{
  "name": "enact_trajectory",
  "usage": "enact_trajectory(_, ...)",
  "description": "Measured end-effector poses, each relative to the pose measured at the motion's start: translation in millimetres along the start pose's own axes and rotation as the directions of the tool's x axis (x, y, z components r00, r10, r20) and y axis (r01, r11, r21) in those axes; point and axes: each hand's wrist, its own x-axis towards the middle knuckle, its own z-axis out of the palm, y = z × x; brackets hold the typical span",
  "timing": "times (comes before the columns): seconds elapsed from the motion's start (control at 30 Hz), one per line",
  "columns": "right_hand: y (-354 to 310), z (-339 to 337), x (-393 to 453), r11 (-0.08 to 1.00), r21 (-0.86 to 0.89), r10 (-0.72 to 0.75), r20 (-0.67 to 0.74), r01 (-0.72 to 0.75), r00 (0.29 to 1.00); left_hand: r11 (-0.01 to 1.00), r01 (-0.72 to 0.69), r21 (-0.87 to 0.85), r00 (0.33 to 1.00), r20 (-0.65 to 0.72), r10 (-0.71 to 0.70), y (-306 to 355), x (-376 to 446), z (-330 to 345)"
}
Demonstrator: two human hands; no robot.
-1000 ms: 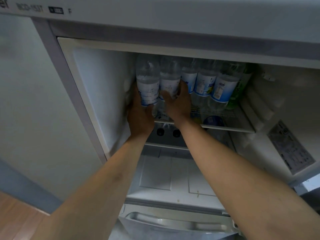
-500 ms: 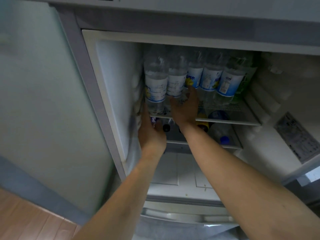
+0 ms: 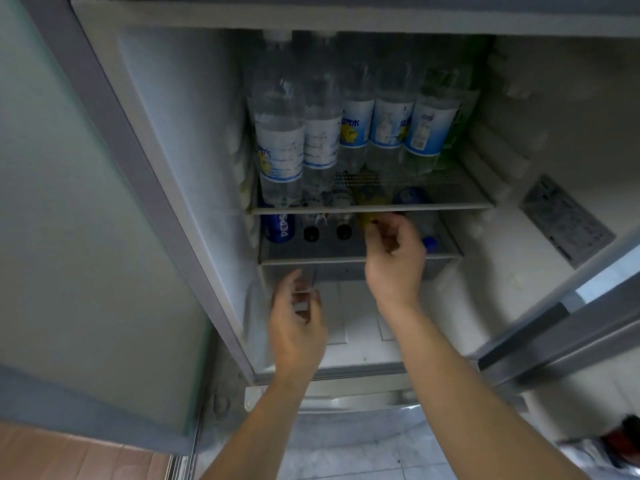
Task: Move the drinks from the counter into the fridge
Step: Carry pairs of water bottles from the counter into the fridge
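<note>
The tops of the bottles (image 3: 349, 126) are fading into the dark under the fridge (image 3: 173, 116) ceiling, so only two pale caps at the left are showing. A green bottle (image 3: 460, 112) at the far right of the row is standing mostly behind its neighbour, and little of it is making itself out. Through the wire shelf (image 3: 450, 199) the drinks lying below are showing only in part: a blue can (image 3: 278, 228) with white lettering at the left, two dark caps (image 3: 325, 232) facing outward beside it, and a blue cap (image 3: 429, 243) at the right. Something yellow is sitting just behind the right hand (image 3: 394, 261), blurred and half covered, and what it is cannot be told. The sticker (image 3: 568, 220) on the right wall is too smeared to read.

The clear bottles are standing upright in a row on the wire shelf, side by side, the two leftmost nearest the front edge. Both hands are hanging below that shelf and apart from the bottles. The right hand is hovering in front of the lower shelf (image 3: 311, 259), its fingers loosely curled and parted, gripping nothing visible. The left hand (image 3: 298, 327) is lower and nearer the camera, in front of the fridge floor, its fingers loosely curled and apart, holding nothing; motion blur is softening its fingertips.
</note>
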Motion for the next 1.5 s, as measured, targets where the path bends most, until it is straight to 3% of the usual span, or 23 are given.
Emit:
enact_trajectory(0.13,16,-43,-34,0.996,-0.016,0.091,-0.024,-0.091,0.996,0.997,-0.056,0.058,0.994,0.093,0.051,-7,-31,6)
enact_trajectory(0.27,45,-107,-78,0.964,-0.068,0.254,-0.062,-0.258,0.965,0.996,-0.009,0.088,0.98,0.2,-0.009,-21,-69,15)
enact_trajectory(0.47,87,-233,-176,0.854,-0.074,0.475,-0.292,-0.514,0.83,0.974,-0.001,0.225,0.898,0.429,-0.099,-60,-155,31)
enact_trajectory(0.7,120,-368,-332,0.636,0.005,0.645,-0.552,-0.772,0.527,0.885,-0.152,0.439,0.653,0.717,-0.244,-111,-275,20)
enact_trajectory(0.9,124,-438,-476,0.41,0.165,0.755,-0.613,-0.897,0.233,0.656,-0.391,0.646,0.373,0.762,-0.529,-156,-316,-24)
enact_trajectory(1.07,120,-464,-564,0.254,0.356,0.796,-0.605,-0.899,-0.014,0.497,-0.382,0.779,0.304,0.614,-0.728,-192,-313,-35)
enact_trajectory(1.17,117,-472,-591,0.197,0.469,0.8,-0.585,-0.861,-0.136,0.418,-0.435,0.798,0.301,0.566,-0.768,-198,-314,-25)
enact_trajectory(1.37,105,-491,-602,0.132,0.637,0.788,-0.532,-0.759,-0.309,0.453,-0.564,0.691,0.189,0.641,-0.744,-156,-337,56)
enact_trajectory(1.5,102,-509,-594,0.117,0.677,0.786,-0.511,-0.727,-0.349,0.582,-0.448,0.679,0.095,0.683,-0.724,-122,-369,146)
